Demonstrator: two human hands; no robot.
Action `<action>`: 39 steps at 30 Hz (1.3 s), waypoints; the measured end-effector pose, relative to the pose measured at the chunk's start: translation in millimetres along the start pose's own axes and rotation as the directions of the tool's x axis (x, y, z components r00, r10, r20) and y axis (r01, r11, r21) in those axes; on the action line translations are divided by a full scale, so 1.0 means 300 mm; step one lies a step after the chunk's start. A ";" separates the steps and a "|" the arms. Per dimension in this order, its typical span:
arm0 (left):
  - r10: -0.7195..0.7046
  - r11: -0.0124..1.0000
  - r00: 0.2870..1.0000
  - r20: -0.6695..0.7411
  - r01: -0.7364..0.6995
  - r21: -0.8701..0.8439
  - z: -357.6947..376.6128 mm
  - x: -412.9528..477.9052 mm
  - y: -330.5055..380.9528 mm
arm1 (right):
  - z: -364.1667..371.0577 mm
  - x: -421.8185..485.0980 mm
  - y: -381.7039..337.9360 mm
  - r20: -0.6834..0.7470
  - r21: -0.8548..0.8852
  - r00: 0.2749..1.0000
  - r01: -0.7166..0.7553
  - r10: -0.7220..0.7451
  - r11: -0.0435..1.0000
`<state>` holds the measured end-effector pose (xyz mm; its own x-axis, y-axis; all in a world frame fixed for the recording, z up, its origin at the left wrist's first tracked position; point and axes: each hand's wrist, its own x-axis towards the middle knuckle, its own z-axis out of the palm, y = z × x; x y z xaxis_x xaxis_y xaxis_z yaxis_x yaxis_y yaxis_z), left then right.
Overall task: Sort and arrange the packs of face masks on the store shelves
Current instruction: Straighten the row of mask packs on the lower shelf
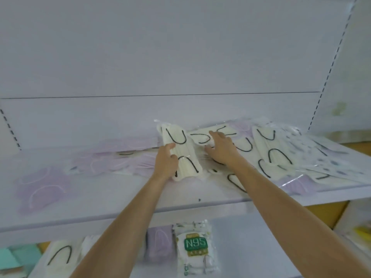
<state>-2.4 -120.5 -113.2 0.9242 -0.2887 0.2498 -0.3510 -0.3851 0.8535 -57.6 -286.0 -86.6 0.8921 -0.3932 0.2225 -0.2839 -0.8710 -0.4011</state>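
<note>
Both hands at the middle of the upper shelf (120,201), among packs of face masks.

Toward the shelf's left end, lilac packs (42,189) lie flat, blurred. At mid-shelf the left hand (165,163) grips a cream pack (182,151) with black ear loops by its left edge, thumb on top, and the pack is tilted up off the shelf. Just beside it the right hand (220,151) lies with fingers spread and straight on a loose heap of cream packs (269,155), holding nothing. Spotted packs (313,149) overlap at the right end. On the shelf below stand a lilac pack (158,243) and an N95 pack (195,245).
</note>
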 end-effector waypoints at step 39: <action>-0.012 0.971 0.998 -0.055 -0.002 -0.238 -0.022 -0.075 -0.017 | 0.004 -0.176 0.129 -0.047 -0.268 0.999 -0.025 0.013 0.963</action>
<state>-20.4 -106.3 -120.2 0.9351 -0.2357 0.2647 -0.3070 -0.1652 0.9373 -115.2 -298.7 -115.1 0.8708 -0.4177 0.2593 -0.3899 -0.9080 -0.1534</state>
